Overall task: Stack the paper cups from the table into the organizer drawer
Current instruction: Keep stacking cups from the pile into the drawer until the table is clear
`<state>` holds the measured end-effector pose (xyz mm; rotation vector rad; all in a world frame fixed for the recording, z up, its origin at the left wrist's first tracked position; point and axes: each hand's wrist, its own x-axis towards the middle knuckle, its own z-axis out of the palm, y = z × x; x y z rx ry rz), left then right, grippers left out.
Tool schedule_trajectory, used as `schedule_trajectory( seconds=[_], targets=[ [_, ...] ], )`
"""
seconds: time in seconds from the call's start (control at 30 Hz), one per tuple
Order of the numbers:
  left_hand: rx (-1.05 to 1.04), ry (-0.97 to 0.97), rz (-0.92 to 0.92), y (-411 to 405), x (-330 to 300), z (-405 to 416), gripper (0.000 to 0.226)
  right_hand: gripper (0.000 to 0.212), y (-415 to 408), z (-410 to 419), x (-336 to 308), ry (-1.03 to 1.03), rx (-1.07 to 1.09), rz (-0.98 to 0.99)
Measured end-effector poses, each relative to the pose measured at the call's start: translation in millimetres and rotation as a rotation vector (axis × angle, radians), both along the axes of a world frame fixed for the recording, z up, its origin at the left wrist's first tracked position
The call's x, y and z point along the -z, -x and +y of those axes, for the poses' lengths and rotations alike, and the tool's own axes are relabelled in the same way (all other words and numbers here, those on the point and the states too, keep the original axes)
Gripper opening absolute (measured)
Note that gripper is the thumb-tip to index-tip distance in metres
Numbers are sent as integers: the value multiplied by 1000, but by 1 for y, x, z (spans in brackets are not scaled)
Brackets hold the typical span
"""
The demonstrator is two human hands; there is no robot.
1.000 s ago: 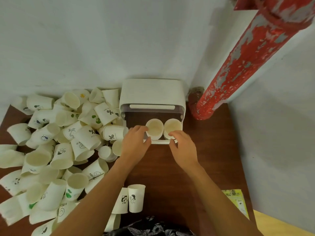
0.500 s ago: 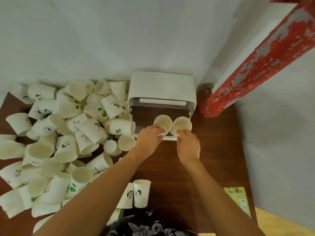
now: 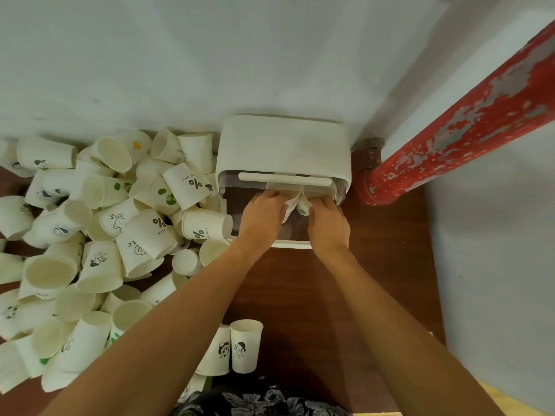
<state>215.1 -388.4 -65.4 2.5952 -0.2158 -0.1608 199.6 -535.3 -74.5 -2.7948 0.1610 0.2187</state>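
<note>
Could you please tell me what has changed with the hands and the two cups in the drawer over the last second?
Both hands moved forward into the organizer drawer: the left hand and right hand now each grip one of the two cups, pushing them tilted back under the organizer. Earlier the cups stood upright at the drawer front. The cup pile and two standing cups look unchanged.

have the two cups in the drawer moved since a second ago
Yes. The two cups stood upright near the drawer's front lip; now they lie tipped further back, under the organizer top, with the left hand and right hand on them.
</note>
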Motion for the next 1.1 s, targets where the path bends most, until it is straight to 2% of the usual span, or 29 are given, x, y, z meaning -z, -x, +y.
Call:
schedule_trajectory(
  seconds=[0.27, 0.57, 0.67, 0.77, 0.83, 0.97, 1.1],
  targets=[
    [-9, -30, -19, 9, -1, 0, 17, 32, 12, -6, -5, -53, -15, -35],
    [-27, -46, -20, 12, 4, 3, 17, 41, 36, -10, -19, -135, 43, -77],
    [-14, -20, -6, 16, 2, 5, 26, 40, 47, -6, -22, -179, 83, -151],
    [-4, 49, -78, 28, -6, 14, 28, 32, 63, 2, -20, -299, 76, -172],
    [-6, 60, -104, 45, -13, 28, 24, 27, 75, 9, -16, -348, 27, -108],
    [-118, 12, 2, 89, -15, 69, 20, 25, 95, 30, -3, -367, -107, 136],
    [-204, -136, 161, 120, -11, 112, 30, 30, 110, 59, 5, -362, -233, 275]
  ],
)
